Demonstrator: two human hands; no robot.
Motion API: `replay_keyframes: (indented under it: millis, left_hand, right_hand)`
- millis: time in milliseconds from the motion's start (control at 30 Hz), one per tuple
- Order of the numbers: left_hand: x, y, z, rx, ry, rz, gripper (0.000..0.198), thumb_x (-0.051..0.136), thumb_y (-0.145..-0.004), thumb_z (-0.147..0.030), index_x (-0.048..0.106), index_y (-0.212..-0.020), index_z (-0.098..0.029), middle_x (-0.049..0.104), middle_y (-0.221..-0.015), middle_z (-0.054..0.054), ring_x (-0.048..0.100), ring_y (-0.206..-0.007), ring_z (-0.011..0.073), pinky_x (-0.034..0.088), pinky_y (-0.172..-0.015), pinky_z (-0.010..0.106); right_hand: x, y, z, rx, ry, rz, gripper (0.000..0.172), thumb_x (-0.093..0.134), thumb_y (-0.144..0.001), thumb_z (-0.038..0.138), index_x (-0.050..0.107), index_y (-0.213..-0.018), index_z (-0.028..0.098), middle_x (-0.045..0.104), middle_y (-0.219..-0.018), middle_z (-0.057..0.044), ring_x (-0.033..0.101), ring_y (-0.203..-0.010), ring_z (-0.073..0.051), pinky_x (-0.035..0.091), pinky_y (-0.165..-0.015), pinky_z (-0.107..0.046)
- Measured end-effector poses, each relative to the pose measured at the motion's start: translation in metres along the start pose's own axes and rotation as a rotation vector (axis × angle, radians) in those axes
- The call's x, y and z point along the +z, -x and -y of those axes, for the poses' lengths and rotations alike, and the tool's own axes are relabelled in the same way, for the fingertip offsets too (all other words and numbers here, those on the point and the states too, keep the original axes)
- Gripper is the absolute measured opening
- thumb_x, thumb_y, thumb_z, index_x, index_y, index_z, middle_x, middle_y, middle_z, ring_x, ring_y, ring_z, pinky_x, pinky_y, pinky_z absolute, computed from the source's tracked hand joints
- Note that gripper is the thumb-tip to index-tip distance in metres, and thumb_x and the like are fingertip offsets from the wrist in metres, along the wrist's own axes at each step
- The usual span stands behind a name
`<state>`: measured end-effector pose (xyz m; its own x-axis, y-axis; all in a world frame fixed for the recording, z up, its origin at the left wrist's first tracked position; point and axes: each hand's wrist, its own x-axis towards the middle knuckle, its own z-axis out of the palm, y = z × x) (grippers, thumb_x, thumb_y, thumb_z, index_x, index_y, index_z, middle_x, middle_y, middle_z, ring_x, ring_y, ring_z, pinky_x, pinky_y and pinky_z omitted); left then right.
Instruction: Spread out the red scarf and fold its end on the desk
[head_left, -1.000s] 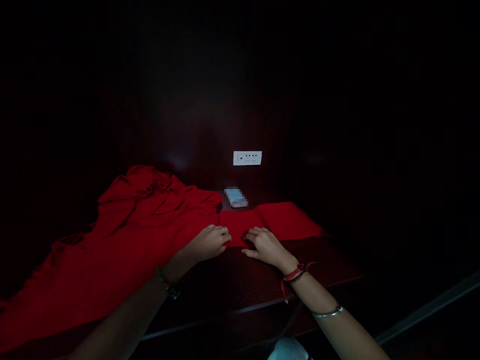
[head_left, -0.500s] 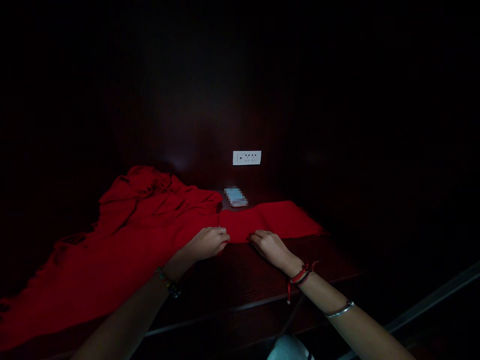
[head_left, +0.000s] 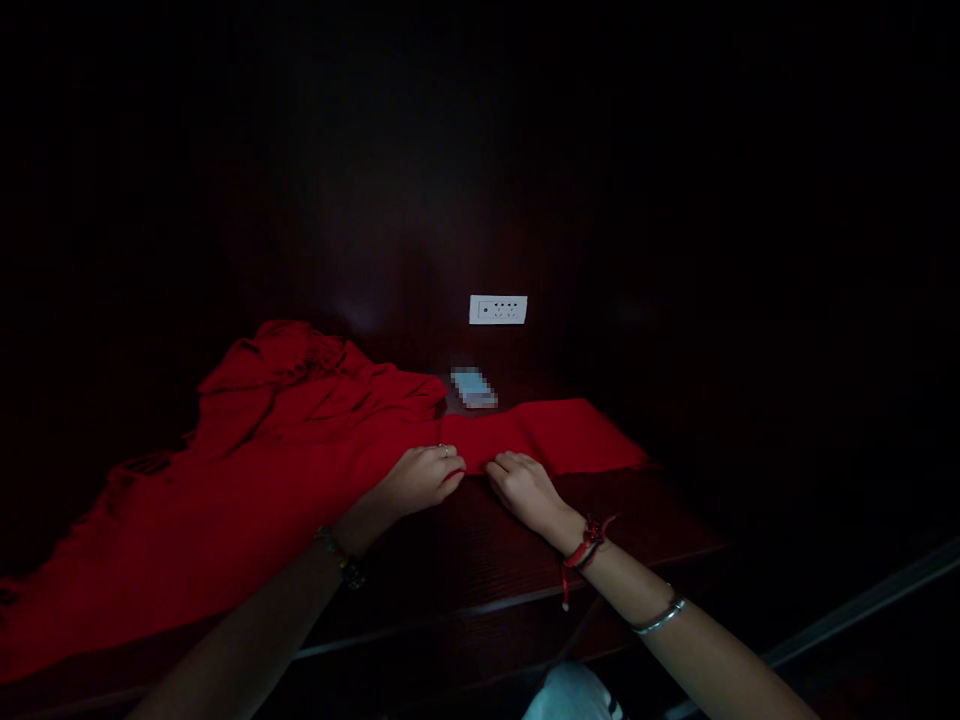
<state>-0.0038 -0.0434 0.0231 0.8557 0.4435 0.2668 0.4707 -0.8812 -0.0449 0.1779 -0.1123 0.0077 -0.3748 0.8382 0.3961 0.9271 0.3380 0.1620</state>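
Note:
A red fringed scarf spreads over the dark wooden surface. Its left part is wide and bunched into folds at the back, while a narrower strip runs off to the right. At the front edge of that strip, my left hand has its fingers closed on the fabric. My right hand pinches the same edge a short way to the right, fingers bent together. Only a small gap of red cloth lies between the two hands. The fingertips are partly hidden.
Behind the scarf lies a blurred, pale blue flat object. A white wall socket sits on the dark panel above it. The front edge of the wooden surface runs below my hands. Surroundings are very dark.
My right hand has slid a little left along the scarf's edge, closer to my left hand. My left hand stays on the edge, and the view has shifted slightly.

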Motion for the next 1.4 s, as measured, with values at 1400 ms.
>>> replay_keyframes:
  millis: [1400]
  left_hand:
    - [0.017, -0.072, 0.099, -0.247, 1.447, 0.006, 0.047, 0.059, -0.066, -0.015, 0.048, -0.112, -0.017, 0.057, -0.093, 0.003, 0.054, -0.081, 0.0107, 0.04, -0.077, 0.025]
  right_hand:
    - [-0.003, 0.016, 0.009, 0.159, -0.311, -0.272, 0.03, 0.042, -0.079, 0.011, 0.055, -0.106, 0.014, 0.064, -0.084, -0.008, 0.06, -0.073, -0.017, 0.048, -0.069, -0.027]
